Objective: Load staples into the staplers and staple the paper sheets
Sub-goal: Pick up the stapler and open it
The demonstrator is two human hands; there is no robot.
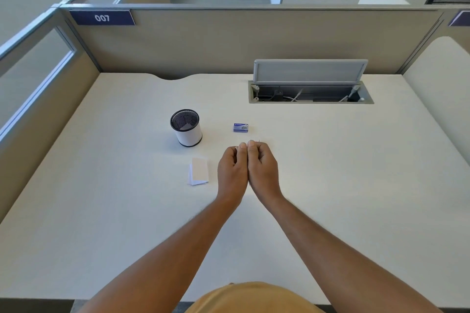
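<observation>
My left hand (pixel 232 168) and my right hand (pixel 263 166) rest side by side on the white desk (pixel 330 185), touching along their inner edges, fingers curled in. A faint pale sliver shows at the right fingertips; I cannot tell what it is, or whether either hand holds anything. A small blue staple box (pixel 240 127) lies just beyond the hands. A little stack of folded paper sheets (pixel 198 171), a beige one on top, lies left of my left hand. No stapler is in view.
A mesh pen cup (pixel 186 127) with a white band stands at the left, something pale inside it. An open cable hatch (pixel 310 94) with its lid raised sits at the back right. Beige partitions enclose the desk on three sides.
</observation>
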